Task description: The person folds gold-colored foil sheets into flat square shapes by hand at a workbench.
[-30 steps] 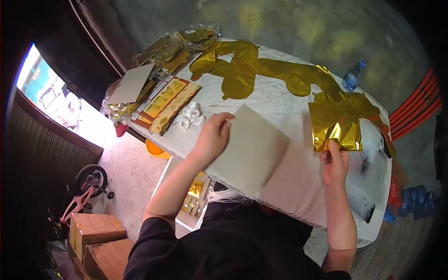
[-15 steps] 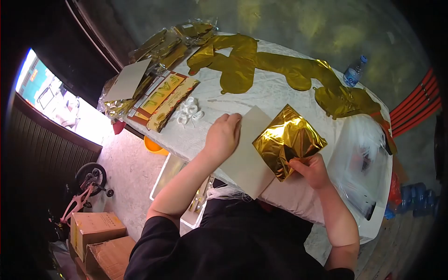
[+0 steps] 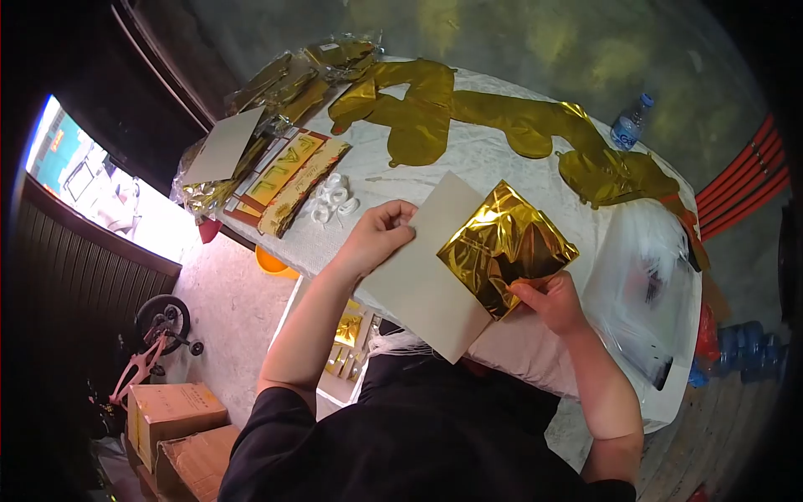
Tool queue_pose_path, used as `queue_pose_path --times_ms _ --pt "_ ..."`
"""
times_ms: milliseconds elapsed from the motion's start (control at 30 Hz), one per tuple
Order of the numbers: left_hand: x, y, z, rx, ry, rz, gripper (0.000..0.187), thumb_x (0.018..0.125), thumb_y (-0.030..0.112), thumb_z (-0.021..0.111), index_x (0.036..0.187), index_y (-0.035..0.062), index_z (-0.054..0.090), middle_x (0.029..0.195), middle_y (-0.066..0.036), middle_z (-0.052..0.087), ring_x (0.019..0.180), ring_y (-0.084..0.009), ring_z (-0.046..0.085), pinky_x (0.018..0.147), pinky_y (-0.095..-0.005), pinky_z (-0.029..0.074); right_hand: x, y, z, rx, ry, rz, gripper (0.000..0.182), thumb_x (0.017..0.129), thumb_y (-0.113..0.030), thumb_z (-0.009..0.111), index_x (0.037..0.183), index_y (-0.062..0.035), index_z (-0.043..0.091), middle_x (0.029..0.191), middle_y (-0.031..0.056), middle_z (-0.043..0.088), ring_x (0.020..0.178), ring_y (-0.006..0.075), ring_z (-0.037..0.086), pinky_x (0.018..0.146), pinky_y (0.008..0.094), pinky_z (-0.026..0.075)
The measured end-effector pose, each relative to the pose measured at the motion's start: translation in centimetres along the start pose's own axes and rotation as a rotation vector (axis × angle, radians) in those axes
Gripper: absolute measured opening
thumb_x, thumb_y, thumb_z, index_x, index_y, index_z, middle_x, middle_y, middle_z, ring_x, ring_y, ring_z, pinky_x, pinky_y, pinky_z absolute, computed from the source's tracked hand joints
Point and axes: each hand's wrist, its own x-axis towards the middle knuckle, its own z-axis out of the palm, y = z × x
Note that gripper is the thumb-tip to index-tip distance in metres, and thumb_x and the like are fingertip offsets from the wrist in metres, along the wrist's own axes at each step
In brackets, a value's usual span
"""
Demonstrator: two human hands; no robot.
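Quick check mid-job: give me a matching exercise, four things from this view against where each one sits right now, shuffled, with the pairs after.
Things:
1. folded gold foil square
2. grey card sheet
3. water bottle
4. white rings

Places:
A. on the floor beyond the table's far edge
B. on the tablecloth beside the printed gold packs
C. pinched at its near corner by the right hand
D. gripped at its left edge by the left hand, under the foil

Pairs: 1-C, 2-D, 3-A, 4-B

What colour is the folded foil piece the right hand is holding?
Shiny gold; the folded foil piece lies on the grey card, clearest in the head view.
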Motion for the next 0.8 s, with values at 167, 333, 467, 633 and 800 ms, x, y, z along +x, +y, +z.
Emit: queue_pose_path --times_ms 167,333,467,633,800 --pt "0.2 -0.7 0.3 -0.089 0.026 0.09 0.024 0.08 -0.006 0.051 0.102 0.0 0.058 0.088 0.0 0.062 0.075 -0.0031 0.056 0.069 -0.018 0.045 0.0 0.0 -0.1 -0.035 -0.032 -0.044 0.007 0.083 -0.007 0.068 0.087 -0.0018 0.069 0.08 0.0005 0.067 0.067 0.006 0.059 0.061 0.0211 0.048" --pt "0.1 -0.7 0.3 -0.113 0.031 0.134 0.025 0.08 -0.007 0.051 0.104 -0.0005 0.057 0.089 0.0 0.063 0.076 -0.0027 0.057 0.07 -0.0178 0.046 0.1 0.3 0.0 -0.036 -0.039 -0.05 0.007 0.083 -0.007 0.068 0.087 -0.002 0.07 0.079 0.0003 0.067 0.067 0.0058 0.059 0.06 0.0211 0.048" --pt "-0.3 -0.1 0.6 0.002 0.049 0.101 0.021 0.086 0.0 0.057 0.106 -0.0011 0.059 0.083 0.002 0.061 0.073 -0.0025 0.055 0.066 -0.0184 0.045 -0.1 -0.1 0.3 -0.03 -0.01 -0.029 0.008 0.082 -0.007 0.068 0.088 -0.0014 0.07 0.079 0.0005 0.067 0.068 0.006 0.059 0.061 0.0213 0.048" --pt "-0.1 -1.0 0.7 0.104 0.107 0.126 0.022 0.088 0.01 0.064 0.106 -0.0026 0.062 0.078 0.003 0.06 0.068 -0.0024 0.053 0.062 -0.0193 0.045 0.0 0.4 0.0 -0.065 -0.035 -0.078 0.007 0.085 -0.005 0.066 0.089 -0.0008 0.069 0.08 0.0017 0.067 0.068 0.0063 0.06 0.059 0.0216 0.05" --pt "-0.1 -0.5 1.1 0.153 0.154 0.109 0.022 0.089 0.014 0.064 0.104 -0.0022 0.062 0.075 0.002 0.061 0.065 -0.003 0.051 0.06 -0.0193 0.043 0.0 0.0 0.3 -0.038 -0.002 -0.048 0.008 0.082 -0.006 0.068 0.087 -0.0008 0.07 0.078 0.0013 0.067 0.066 0.0064 0.059 0.059 0.0215 0.049"
